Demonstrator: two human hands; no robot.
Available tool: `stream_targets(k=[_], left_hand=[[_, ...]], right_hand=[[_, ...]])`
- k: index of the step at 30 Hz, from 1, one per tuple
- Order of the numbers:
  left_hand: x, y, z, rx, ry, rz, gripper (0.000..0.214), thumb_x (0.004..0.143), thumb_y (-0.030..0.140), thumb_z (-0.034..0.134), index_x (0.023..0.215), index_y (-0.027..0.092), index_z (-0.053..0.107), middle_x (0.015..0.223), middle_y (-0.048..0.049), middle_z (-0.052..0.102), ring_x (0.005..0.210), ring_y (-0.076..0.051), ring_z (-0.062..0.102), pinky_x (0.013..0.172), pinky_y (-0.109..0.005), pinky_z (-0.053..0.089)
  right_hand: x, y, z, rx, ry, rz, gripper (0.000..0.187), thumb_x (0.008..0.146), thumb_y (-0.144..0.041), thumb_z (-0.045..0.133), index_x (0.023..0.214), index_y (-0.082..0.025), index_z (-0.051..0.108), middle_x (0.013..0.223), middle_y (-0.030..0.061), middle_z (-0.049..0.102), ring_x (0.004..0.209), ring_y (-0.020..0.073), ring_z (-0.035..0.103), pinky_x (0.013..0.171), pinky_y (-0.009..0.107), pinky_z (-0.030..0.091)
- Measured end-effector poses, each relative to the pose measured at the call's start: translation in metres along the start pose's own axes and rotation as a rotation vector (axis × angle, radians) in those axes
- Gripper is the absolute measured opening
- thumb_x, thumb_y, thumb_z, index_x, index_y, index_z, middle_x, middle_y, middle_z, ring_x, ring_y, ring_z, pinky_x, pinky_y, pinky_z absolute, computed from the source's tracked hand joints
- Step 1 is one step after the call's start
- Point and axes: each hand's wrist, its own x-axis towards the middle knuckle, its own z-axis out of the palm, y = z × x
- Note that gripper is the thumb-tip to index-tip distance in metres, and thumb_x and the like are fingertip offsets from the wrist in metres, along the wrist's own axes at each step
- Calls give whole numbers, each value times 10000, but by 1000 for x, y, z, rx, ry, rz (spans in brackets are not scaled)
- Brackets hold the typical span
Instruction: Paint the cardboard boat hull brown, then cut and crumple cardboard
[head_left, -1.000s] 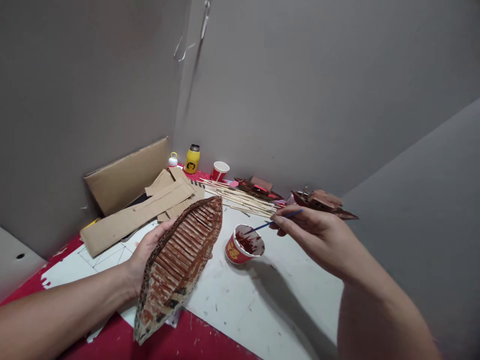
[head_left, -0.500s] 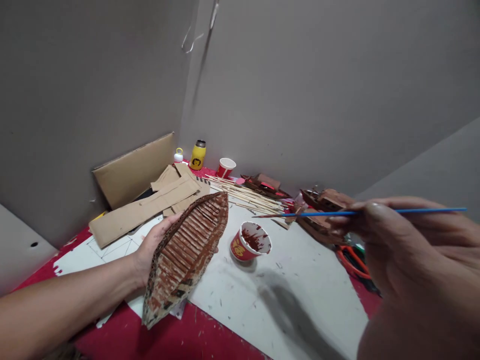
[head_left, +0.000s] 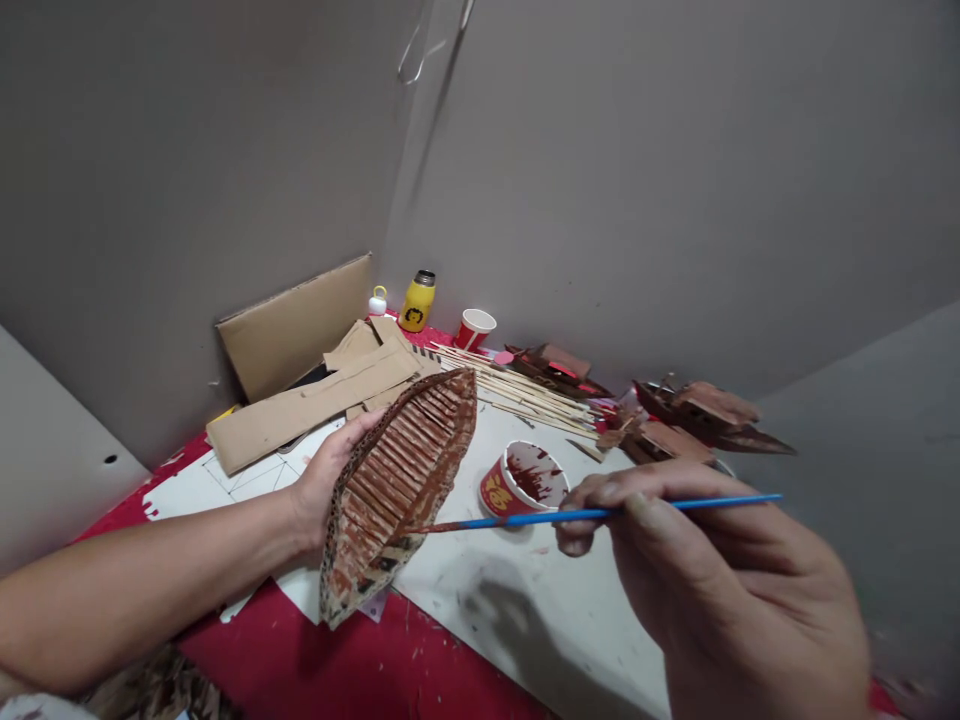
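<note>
My left hand [head_left: 322, 490] grips a boat-shaped cardboard model [head_left: 401, 475] from behind its left side. The model is tilted, its ribbed face toward me, mostly covered in reddish-brown paint with paler patches at the lower tip. Pinched between the thumb and fingers of my right hand [head_left: 697, 570] is a thin blue paintbrush [head_left: 540, 517], its brown-stained bristles at the model's lower right edge. Whether the bristles touch is hard to tell. Behind the brush stands a red paper cup [head_left: 499, 490] with dark red-brown paint smeared inside.
Thin wooden sticks [head_left: 517, 385] lie behind the cup. Brown model boats [head_left: 709, 410] stand along the back right. Cardboard pieces [head_left: 315, 400], a yellow bottle [head_left: 418, 300] and another paper cup [head_left: 474, 330] are at the back. White sheets cover part of the red table [head_left: 300, 660].
My right hand has moved left and down, bringing the paintbrush from above the cup to the model's edge. The view has shifted slightly; my left hand still holds the model.
</note>
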Motion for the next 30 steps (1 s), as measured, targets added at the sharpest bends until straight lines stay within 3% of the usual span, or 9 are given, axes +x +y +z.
stream_targets(k=[4, 10, 14, 21, 27, 30], left_hand=[[0, -5, 4, 70, 73, 278, 200, 916, 250, 599, 941, 192, 789, 966, -2, 811, 892, -163, 744, 889, -250, 549], [-1, -5, 3, 238, 0, 420, 160, 817, 331, 738, 898, 212, 807, 961, 30, 804, 1016, -179, 708, 934, -228, 503], [0, -6, -1, 280, 5, 416, 230, 799, 403, 752, 921, 215, 804, 983, 18, 800, 1056, -218, 695, 964, -285, 495], [2, -5, -3, 289, -41, 428, 262, 823, 446, 724, 937, 220, 792, 948, 18, 793, 976, -219, 709, 913, -304, 511], [2, -2, -3, 308, -51, 450, 248, 835, 440, 702, 915, 218, 777, 925, 12, 785, 939, -204, 703, 911, -303, 502], [2, -2, -4, 335, -48, 447, 263, 843, 444, 693, 942, 215, 775, 947, 3, 785, 942, -204, 700, 899, -299, 501]], right_hand=[[-1, 0, -8, -137, -1, -102, 55, 914, -281, 710, 886, -256, 750, 719, -1, 701, 574, 122, 657, 580, 211, 611], [-6, 0, -6, -291, -68, -228, 104, 950, -189, 651, 927, -254, 729, 786, -5, 722, 674, 119, 683, 609, 192, 569], [-8, 2, 0, -347, -66, -254, 98, 943, -184, 657, 913, -257, 717, 795, -20, 721, 672, 116, 675, 613, 214, 537], [-8, 1, -1, -430, -205, -248, 117, 958, -190, 618, 912, -258, 703, 753, -16, 712, 652, 132, 675, 604, 232, 542], [-6, 9, -3, -383, -29, -342, 165, 903, -116, 673, 987, -253, 713, 821, -14, 741, 668, 134, 690, 660, 253, 568], [-4, 11, -6, -406, -53, -399, 204, 889, -75, 666, 1001, -241, 706, 843, -8, 746, 704, 132, 702, 692, 244, 571]])
